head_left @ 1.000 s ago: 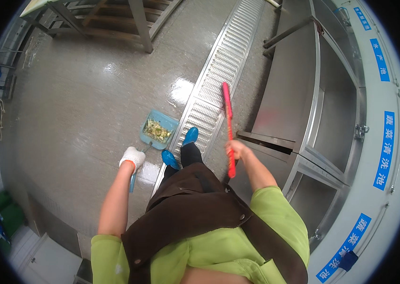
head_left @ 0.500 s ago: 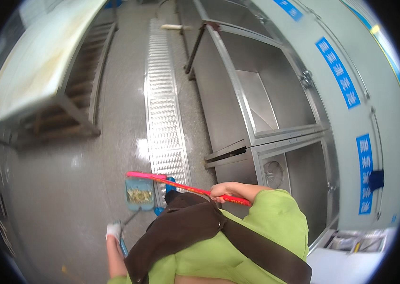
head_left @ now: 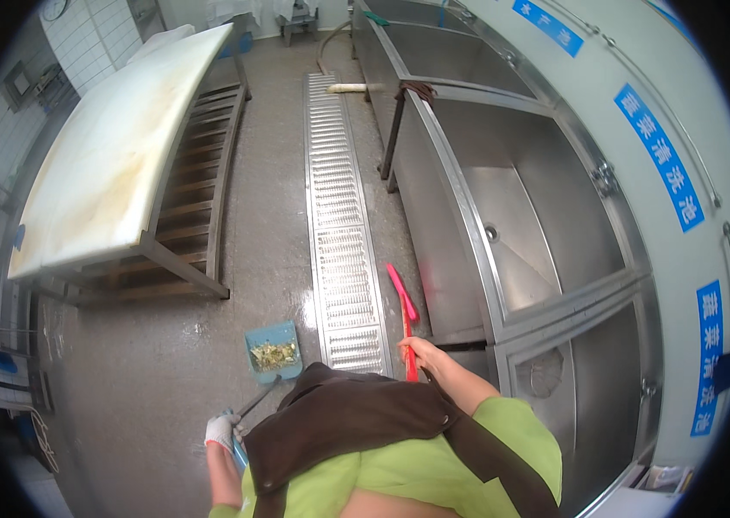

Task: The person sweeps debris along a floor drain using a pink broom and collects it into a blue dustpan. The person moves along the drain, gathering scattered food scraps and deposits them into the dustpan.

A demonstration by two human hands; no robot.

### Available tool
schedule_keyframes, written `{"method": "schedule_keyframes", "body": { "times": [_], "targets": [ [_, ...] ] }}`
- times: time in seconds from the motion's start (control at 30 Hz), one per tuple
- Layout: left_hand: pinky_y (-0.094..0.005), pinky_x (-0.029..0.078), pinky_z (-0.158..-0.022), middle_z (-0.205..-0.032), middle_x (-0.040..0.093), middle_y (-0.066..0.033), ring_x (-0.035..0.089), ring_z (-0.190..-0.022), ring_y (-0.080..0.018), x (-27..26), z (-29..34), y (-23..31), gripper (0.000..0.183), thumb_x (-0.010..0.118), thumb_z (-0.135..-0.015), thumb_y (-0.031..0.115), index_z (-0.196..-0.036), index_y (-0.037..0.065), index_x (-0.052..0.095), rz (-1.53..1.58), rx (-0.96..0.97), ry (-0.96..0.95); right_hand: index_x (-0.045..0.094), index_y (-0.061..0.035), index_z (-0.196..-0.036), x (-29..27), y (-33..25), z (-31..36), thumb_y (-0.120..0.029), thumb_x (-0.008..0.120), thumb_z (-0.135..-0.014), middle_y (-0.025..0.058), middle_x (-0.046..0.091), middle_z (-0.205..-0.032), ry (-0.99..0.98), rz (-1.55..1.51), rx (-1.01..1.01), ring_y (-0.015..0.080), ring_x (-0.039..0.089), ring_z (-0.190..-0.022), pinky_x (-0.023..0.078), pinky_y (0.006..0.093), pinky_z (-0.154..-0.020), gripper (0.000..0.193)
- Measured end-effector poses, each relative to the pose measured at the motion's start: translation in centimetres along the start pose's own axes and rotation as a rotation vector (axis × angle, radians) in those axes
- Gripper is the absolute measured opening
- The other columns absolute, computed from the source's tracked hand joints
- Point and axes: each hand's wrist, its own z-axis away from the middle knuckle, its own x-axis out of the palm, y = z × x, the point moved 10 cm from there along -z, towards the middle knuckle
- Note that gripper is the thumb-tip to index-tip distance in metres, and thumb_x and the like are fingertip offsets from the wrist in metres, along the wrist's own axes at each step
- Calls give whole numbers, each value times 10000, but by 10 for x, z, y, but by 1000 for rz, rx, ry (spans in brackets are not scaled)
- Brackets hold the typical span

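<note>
My left hand (head_left: 222,430), in a white glove, is closed round the handle of a teal dustpan (head_left: 266,332) standing on the wet floor. Pale green and yellowish scraps (head_left: 275,356) lie inside the pan. To the right, my bare right hand (head_left: 419,350) grips the red handle of a broom (head_left: 410,326). The broom's pink head (head_left: 398,289) points ahead, between the floor drain and the sink front; whether it touches the floor is hard to tell. My brown apron hides part of both handles.
A metal drain grate (head_left: 339,216) runs along the floor. Stainless steel sinks (head_left: 546,226) line the right side, with a dark cloth (head_left: 418,89) on one corner. A white-topped table (head_left: 110,173) with a slatted lower shelf stands at left. A pale pipe (head_left: 348,88) crosses the far drain.
The broom has swung right, from lying across the dustpan's far edge to pointing ahead beside the sinks. My right hand still holds it. The view has tilted up and shifted.
</note>
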Motion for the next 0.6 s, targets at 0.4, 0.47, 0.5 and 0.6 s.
{"method": "schedule_keyframes", "body": {
  "times": [0.4, 0.47, 0.5, 0.6],
  "targets": [
    [-253, 301, -274, -481, 440, -65, 376, -314, -133, 101, -114, 207, 126, 509, -663, 17, -775, -4, 456, -2, 146, -40, 512, 41, -732, -96, -101, -110, -108, 520, -699, 144, 546, -665, 167, 308, 106, 228, 556, -563, 464, 341, -511, 153],
    [-250, 310, -280, -484, 445, -59, 382, -317, -131, 116, -130, 246, 152, 507, -656, 18, -798, -1, 457, 0, 101, -25, 516, 44, -731, -102, -121, -93, -107, 520, -697, 149, 548, -671, 279, 477, 91, 229, 558, -570, 462, 341, -515, 155],
    [-250, 315, -279, -489, 453, -55, 382, -317, -126, 125, -138, 272, 183, 510, -652, 23, -824, -2, 456, -52, 131, -46, 518, 46, -731, -102, -133, -83, -106, 519, -696, 151, 549, -674, 337, 548, 91, 230, 559, -573, 462, 342, -517, 156],
    [-247, 318, -278, -486, 457, -56, 379, -313, -122, 148, -158, 338, 191, 513, -654, 30, -833, -5, 456, -53, 123, -98, 525, 51, -730, -85, -177, -62, -104, 519, -692, 158, 552, -684, 470, 701, 92, 232, 561, -583, 460, 342, -522, 160]
  ]
}}
